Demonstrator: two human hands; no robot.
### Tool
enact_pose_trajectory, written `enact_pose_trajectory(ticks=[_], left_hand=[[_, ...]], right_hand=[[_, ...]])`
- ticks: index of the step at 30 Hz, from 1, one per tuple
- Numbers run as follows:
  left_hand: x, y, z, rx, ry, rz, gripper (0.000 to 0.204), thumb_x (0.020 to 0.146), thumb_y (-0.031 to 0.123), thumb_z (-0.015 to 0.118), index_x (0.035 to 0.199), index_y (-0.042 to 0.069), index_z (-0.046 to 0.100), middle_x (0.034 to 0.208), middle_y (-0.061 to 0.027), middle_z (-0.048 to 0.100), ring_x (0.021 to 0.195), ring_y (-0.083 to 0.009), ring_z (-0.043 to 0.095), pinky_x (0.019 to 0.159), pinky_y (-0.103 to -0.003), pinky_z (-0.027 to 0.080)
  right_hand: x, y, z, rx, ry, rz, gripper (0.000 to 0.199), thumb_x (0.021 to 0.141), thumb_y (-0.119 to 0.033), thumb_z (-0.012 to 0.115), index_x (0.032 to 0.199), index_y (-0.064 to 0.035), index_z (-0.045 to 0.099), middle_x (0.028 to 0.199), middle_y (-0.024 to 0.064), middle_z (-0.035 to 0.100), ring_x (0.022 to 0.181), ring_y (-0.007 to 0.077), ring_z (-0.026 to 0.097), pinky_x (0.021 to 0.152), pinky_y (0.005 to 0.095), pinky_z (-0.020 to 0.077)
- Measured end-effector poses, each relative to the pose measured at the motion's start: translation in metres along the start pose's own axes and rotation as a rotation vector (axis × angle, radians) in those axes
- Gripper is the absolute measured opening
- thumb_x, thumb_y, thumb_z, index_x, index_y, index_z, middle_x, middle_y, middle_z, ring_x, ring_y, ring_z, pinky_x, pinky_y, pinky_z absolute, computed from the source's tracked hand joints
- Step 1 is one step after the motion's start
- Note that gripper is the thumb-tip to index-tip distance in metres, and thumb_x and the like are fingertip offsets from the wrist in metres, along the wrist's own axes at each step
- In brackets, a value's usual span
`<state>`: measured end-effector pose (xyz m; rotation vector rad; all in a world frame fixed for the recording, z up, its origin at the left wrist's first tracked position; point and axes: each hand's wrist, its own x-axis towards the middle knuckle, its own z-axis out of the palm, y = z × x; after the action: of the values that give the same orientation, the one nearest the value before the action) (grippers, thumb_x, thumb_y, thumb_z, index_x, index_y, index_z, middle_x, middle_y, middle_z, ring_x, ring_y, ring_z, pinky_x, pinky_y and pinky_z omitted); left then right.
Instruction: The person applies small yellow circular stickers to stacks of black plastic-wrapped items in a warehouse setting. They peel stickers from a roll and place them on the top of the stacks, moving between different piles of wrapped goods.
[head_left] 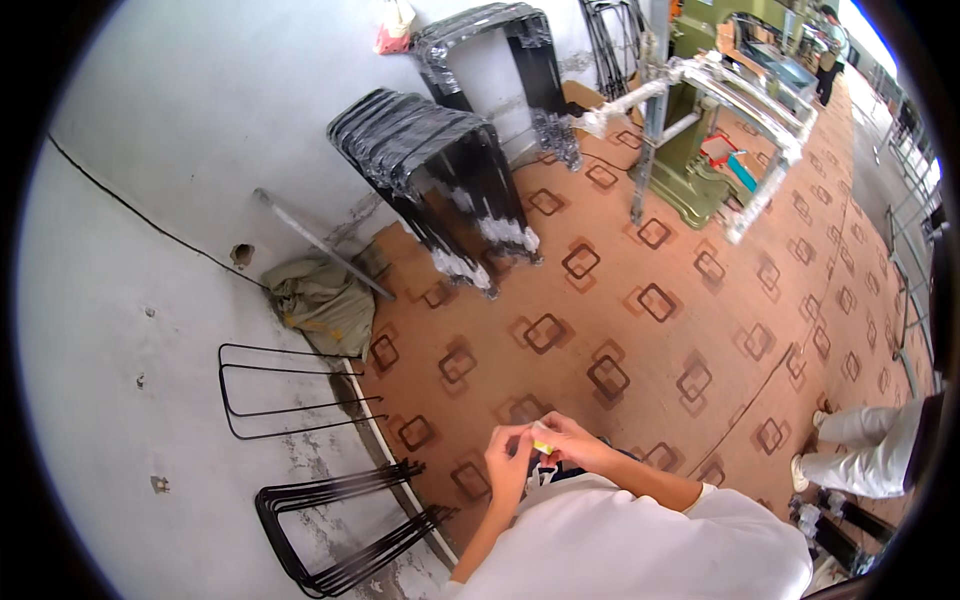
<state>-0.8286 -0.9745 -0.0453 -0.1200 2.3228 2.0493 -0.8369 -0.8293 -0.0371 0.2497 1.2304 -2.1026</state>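
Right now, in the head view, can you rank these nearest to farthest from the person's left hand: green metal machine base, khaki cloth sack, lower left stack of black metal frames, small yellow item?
From the left hand:
1. Small yellow item: to its right.
2. Black metal frames: left side.
3. Cloth sack: ahead, left.
4. Machine base: ahead, right.

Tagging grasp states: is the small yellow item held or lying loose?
Held. The yellow item sits between the left hand and the right hand, off the patterned floor.
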Motion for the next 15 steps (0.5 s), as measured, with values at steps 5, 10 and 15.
enact_pose_trajectory(ticks=[5, 10, 15], left_hand=[[0.093, 0.024, -0.045, 0.047, 0.061, 0.129, 0.026, 0.074, 0.000, 0.063, 0.099, 0.000, 0.056, 0.096, -0.0097, 0.052, 0.091, -0.0178, 0.053, 0.081, -0.028, 0.043], [0.206, 0.058, -0.089, 0.101, 0.052, 0.338, 0.032, 0.069, -0.003, 0.065, 0.099, 0.003, 0.057, 0.099, -0.0089, 0.053, 0.092, -0.0205, 0.052, 0.082, -0.030, 0.042], [0.287, 0.077, -0.119, 0.023, -0.057, 0.355, 0.027, 0.070, -0.003, 0.065, 0.096, 0.003, 0.059, 0.098, -0.0091, 0.053, 0.091, -0.0185, 0.052, 0.080, -0.028, 0.042]], right_hand=[[0.100, -0.066, 0.025, 0.001, -0.150, -0.109, 0.039, 0.087, -0.036, 0.053, 0.107, -0.0052, 0.040, 0.083, 0.0057, 0.052, 0.066, 0.0103, 0.052, 0.056, 0.0226, 0.0442], [0.184, -0.133, 0.061, -0.121, -0.126, -0.342, 0.047, 0.086, -0.030, 0.056, 0.119, -0.0015, 0.039, 0.111, 0.0082, 0.046, 0.093, 0.0129, 0.051, 0.078, 0.0270, 0.0474], [0.243, -0.172, 0.080, 0.028, -0.030, -0.346, 0.047, 0.084, -0.028, 0.058, 0.118, -0.0006, 0.041, 0.106, 0.0074, 0.051, 0.090, 0.0117, 0.053, 0.077, 0.0266, 0.0476]])
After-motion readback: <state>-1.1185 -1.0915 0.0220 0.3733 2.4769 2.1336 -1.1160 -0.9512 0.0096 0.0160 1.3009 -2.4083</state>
